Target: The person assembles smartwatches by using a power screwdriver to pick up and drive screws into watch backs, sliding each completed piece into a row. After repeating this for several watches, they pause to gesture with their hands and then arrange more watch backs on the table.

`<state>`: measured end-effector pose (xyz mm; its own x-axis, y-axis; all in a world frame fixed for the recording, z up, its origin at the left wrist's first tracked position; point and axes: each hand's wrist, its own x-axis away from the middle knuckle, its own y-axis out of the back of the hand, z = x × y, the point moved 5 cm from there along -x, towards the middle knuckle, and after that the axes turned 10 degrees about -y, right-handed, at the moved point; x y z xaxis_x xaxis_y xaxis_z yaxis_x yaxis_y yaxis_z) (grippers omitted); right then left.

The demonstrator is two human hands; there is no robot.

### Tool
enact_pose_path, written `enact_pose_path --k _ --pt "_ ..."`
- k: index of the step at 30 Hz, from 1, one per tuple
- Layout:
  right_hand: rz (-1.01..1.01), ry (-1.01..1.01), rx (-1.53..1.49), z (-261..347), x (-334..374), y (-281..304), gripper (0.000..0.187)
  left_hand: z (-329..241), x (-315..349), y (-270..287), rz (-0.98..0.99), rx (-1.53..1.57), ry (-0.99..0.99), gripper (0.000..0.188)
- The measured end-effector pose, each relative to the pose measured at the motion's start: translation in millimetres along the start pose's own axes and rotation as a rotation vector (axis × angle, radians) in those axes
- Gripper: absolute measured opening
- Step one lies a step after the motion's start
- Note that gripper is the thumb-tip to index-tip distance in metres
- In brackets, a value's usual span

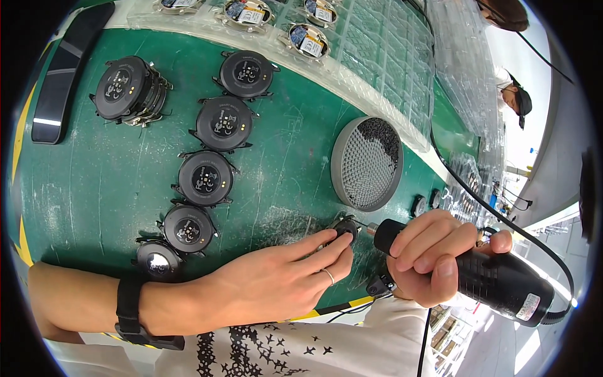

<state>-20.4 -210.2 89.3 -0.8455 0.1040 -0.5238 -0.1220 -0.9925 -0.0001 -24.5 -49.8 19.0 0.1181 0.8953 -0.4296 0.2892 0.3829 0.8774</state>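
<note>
My right hand [433, 254] is wrapped around a black electric screwdriver [496, 286], which lies sideways with its thin bit pointing left. The bit's tip is at the edge of a small dark smartwatch case [346, 231]. With its fingertips, my left hand [282, 276] steadies that case against the green mat; the fingers partly cover it. Just beyond the case stands a round grey dish [367, 164] with a dimpled plate and many tiny black screws gathered at its far side. Whether the bit sits in a screw is too small to tell.
A curved row of black smartwatch cases [205, 178] lies back-up on the green mat [282, 144]. Farther left are a stack of cases [129, 91] and a long black glossy object [66, 75]. Clear plastic trays [383, 69] hold opened watches. The screwdriver's cable [496, 204] arcs along the right.
</note>
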Motion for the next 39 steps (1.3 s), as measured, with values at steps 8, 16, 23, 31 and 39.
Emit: enact_pose_path --k 8,16,23,31,39 --pt "0.010 0.018 0.000 0.5 -0.7 -0.4 0.055 1.0 -0.8 1.2 -0.012 0.010 0.011 0.032" --pt "0.022 0.010 0.023 0.3 -2.2 -1.6 0.056 2.1 0.4 1.5 0.023 -0.001 -0.001 0.034" --pt "0.028 0.002 0.027 -0.7 -3.0 -1.6 0.057 3.2 -0.3 2.3 0.025 0.023 0.003 0.036" --pt "0.123 0.057 0.047 -5.9 -6.5 -8.0 0.051 1.3 -0.5 -0.3 0.028 0.050 0.013 0.037" --pt "0.115 0.044 0.038 -9.4 -5.6 -9.5 0.051 4.1 -1.6 3.4 0.028 0.069 0.042 0.037"
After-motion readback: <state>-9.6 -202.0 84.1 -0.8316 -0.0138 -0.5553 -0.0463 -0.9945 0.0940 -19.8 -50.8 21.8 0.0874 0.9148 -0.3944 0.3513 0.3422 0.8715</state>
